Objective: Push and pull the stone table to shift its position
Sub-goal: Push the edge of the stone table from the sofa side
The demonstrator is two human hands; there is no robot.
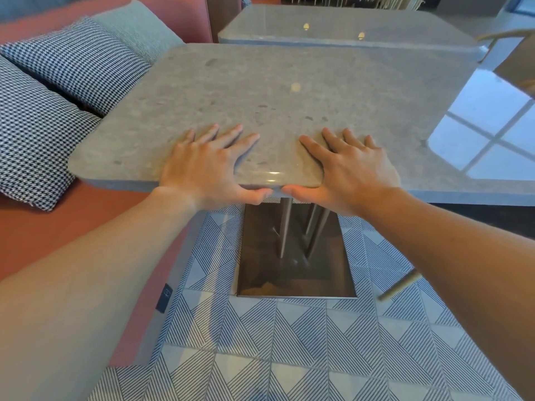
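Note:
The stone table [289,91] has a grey speckled, polished top and stands on thin metal legs over a dark metal base plate [295,273]. My left hand [208,166] lies on the near edge of the top, fingers spread flat on the stone and thumb hooked under the rim. My right hand [353,169] holds the same edge a little to the right in the same way, with its thumb under the rim. The two thumbs nearly meet below the edge.
A second stone table [347,27] stands just behind the first. On the left a red bench [43,227] carries houndstooth cushions [72,62] close to the table's side. A chair [506,53] stands at the right, with a gold leg [399,285] on the patterned tile floor [260,342].

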